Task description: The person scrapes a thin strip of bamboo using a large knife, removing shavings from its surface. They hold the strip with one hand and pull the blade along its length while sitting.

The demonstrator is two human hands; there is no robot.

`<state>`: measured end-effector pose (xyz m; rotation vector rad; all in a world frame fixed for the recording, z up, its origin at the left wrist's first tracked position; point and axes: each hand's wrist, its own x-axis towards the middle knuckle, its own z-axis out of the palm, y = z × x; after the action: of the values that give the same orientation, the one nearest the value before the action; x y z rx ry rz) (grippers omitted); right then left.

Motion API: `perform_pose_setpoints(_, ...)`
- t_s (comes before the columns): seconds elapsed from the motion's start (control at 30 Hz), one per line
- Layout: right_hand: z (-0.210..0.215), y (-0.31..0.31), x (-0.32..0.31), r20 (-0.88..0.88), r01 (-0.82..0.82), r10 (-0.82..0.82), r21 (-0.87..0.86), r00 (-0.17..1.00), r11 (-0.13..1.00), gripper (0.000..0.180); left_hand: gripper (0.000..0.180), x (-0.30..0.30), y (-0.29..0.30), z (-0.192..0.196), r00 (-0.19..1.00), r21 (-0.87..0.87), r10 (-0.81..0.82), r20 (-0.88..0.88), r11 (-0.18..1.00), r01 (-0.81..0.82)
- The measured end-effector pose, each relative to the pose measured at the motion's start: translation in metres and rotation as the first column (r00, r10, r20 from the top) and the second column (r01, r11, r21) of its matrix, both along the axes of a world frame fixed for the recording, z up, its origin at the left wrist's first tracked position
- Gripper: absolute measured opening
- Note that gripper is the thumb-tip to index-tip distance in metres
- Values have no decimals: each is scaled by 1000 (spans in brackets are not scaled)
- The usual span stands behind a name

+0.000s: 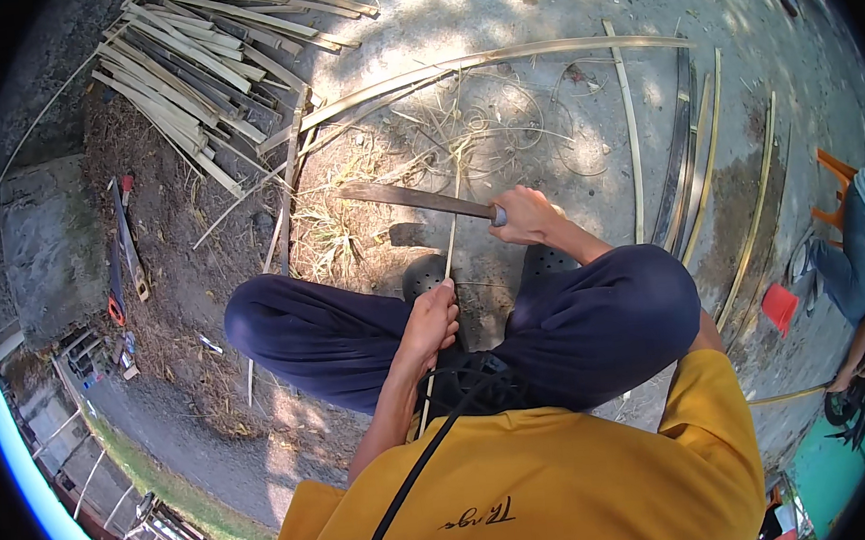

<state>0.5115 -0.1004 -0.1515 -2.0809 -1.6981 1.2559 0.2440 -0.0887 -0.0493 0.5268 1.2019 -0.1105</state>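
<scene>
My left hand (431, 322) is closed round a thin pale bamboo strip (452, 241), between my knees. The strip runs from near my lap out to the ground ahead. In my right hand (529, 216) is the handle of a machete (413, 199), its long brown blade pointing left. The blade crosses over the strip beyond my left hand; whether it touches the strip I cannot tell. Thin curled shavings (488, 131) and straw-like scraps (342, 244) lie on the ground past the blade.
A pile of split bamboo (188, 76) lies at the far left, with a long slat (478, 61) across the ground ahead. Several strips (710, 155) lie at right. Two handsaws (128, 241) rest at left. Another person (859, 270) sits at far right near a red container (780, 306).
</scene>
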Motion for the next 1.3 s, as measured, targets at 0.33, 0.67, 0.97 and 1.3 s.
perform_pose_setpoints(0.33,7,6,6,37,81,-88,157,995,984,34,37,-4,-20,13,999,168,-31,-34,985,36)
perform_pose_setpoints(0.67,-13,40,73,204,199,-210,72,956,977,37,40,-19,-35,15,991,551,-113,-68,824,132)
perform_pose_setpoints(0.97,-20,-30,67,10,520,-525,129,851,845,35,32,-10,-13,-43,988,641,-49,-148,756,133)
perform_pose_setpoints(1.3,2,-70,25,-162,468,-443,171,882,867,22,21,19,9,-65,990,219,-74,123,975,46)
